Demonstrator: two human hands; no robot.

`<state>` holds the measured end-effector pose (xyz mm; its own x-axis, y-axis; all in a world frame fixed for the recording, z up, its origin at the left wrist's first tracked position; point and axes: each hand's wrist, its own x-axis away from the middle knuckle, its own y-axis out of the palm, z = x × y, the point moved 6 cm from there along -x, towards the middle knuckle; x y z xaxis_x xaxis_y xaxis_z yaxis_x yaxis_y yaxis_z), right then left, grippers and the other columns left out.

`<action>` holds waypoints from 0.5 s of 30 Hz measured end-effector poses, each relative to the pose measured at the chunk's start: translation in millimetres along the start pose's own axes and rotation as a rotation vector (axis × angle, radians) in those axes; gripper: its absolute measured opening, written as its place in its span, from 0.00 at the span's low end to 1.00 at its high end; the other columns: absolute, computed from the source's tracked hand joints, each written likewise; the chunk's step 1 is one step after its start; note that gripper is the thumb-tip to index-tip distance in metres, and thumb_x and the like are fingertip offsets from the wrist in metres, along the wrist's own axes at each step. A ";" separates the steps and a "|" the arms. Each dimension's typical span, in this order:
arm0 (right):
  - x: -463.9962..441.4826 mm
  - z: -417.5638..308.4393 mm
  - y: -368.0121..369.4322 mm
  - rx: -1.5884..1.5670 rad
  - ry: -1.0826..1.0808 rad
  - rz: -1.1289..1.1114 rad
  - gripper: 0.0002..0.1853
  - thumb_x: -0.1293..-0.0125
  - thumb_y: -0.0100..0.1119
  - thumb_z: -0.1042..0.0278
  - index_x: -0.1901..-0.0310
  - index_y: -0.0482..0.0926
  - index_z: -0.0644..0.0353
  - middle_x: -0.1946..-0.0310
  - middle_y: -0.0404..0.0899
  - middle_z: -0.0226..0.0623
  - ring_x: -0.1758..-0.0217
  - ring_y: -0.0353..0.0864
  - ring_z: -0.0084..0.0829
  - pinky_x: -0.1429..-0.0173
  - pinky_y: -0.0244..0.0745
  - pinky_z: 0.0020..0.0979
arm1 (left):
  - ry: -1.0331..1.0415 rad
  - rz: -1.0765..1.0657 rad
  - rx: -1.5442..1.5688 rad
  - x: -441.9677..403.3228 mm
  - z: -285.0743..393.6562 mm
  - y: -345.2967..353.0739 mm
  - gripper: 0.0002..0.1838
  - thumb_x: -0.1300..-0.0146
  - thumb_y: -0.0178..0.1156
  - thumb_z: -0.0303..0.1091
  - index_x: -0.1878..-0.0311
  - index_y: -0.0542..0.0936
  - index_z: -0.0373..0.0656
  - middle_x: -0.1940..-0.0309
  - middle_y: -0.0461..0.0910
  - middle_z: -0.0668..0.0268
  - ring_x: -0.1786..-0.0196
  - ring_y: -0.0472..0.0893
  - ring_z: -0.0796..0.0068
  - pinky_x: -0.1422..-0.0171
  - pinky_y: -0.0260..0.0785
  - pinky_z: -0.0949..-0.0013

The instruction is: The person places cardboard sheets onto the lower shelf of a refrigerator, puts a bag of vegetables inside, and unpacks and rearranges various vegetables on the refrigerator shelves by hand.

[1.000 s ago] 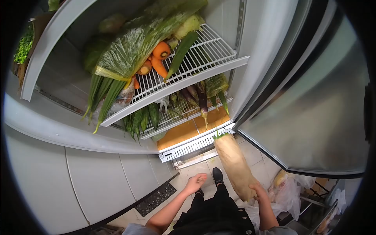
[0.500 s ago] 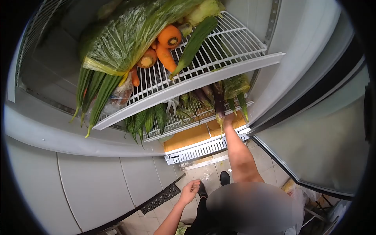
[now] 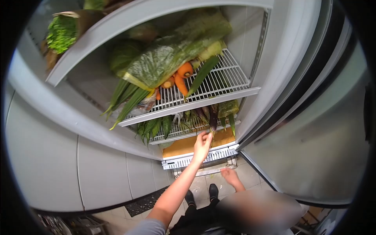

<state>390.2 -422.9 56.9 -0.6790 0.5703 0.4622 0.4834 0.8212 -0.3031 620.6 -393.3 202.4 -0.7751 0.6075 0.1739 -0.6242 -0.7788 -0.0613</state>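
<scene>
My left hand [image 3: 202,147] reaches up to the lower fridge shelf, its fingers closed around the stem end of a long dark purple eggplant [image 3: 213,117]. The eggplant points out over the shelf's front edge. Lower down, my right hand [image 3: 230,176] hangs in front of the fridge base, away from the vegetables; its fingers are small and blurred. Beside the held eggplant lie more eggplants [image 3: 201,114] and a bag of green vegetables [image 3: 228,109]. Bumpy green bitter gourds [image 3: 150,128] fill the shelf's left side.
The wire shelf above [image 3: 235,74] holds carrots [image 3: 180,84], a long green gourd [image 3: 203,74] and bagged greens [image 3: 152,66]. Leafy greens [image 3: 62,34] sit higher at left. The glass door [image 3: 313,156] stands open at right. A vent grille [image 3: 219,154] runs along the base.
My right hand has drawn back from the bottom of the fridge. My left hand has risen from low down to the eggplant's stem. The view has shifted, showing a higher shelf.
</scene>
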 end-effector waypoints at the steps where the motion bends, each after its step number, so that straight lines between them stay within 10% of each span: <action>1: 9.1 -6.6 -5.2 0.020 -0.021 -0.009 0.12 0.37 0.59 0.69 0.54 0.80 0.65 0.64 0.83 0.34 0.62 0.79 0.22 0.53 0.75 0.26 | -0.124 -0.001 -0.067 -15.5 7.3 10.0 0.38 0.37 0.61 0.54 0.38 0.66 0.28 0.61 0.80 0.57 0.60 0.81 0.74 0.55 0.73 0.71; 3: 37.7 -26.1 -8.3 0.090 0.011 -0.137 0.12 0.38 0.59 0.69 0.54 0.80 0.64 0.66 0.82 0.33 0.64 0.79 0.21 0.55 0.75 0.24 | -0.290 -0.067 -0.025 -28.2 22.4 33.8 0.37 0.38 0.59 0.58 0.47 0.70 0.26 0.63 0.81 0.48 0.61 0.83 0.59 0.56 0.74 0.61; 5: 51.2 -49.4 -20.8 0.097 -0.041 -0.149 0.12 0.38 0.59 0.69 0.55 0.80 0.64 0.68 0.82 0.33 0.65 0.78 0.20 0.56 0.75 0.25 | -0.036 0.180 -0.463 -43.0 20.2 35.1 0.27 0.36 0.57 0.53 0.55 0.76 0.32 0.65 0.81 0.47 0.62 0.82 0.50 0.58 0.73 0.58; 8: 54.8 -70.4 -46.8 0.146 -0.124 -0.086 0.12 0.38 0.59 0.69 0.55 0.80 0.64 0.70 0.82 0.35 0.67 0.78 0.21 0.59 0.75 0.26 | 0.026 0.239 -0.307 -25.5 41.5 30.8 0.28 0.36 0.56 0.54 0.58 0.76 0.31 0.62 0.79 0.40 0.56 0.79 0.40 0.49 0.69 0.54; 15: 67.7 -160.2 -75.9 0.211 -0.304 0.089 0.11 0.41 0.57 0.73 0.56 0.80 0.64 0.67 0.82 0.44 0.68 0.83 0.33 0.58 0.78 0.31 | 0.056 0.095 -0.263 73.9 68.2 -46.7 0.22 0.29 0.50 0.48 0.53 0.72 0.33 0.70 0.81 0.56 0.68 0.81 0.66 0.63 0.71 0.64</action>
<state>396.0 -449.4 244.7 -0.7875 0.5931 0.1679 0.4452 0.7356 -0.5105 599.2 -322.7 285.1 -0.8310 0.5471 0.1012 -0.5469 -0.7700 -0.3285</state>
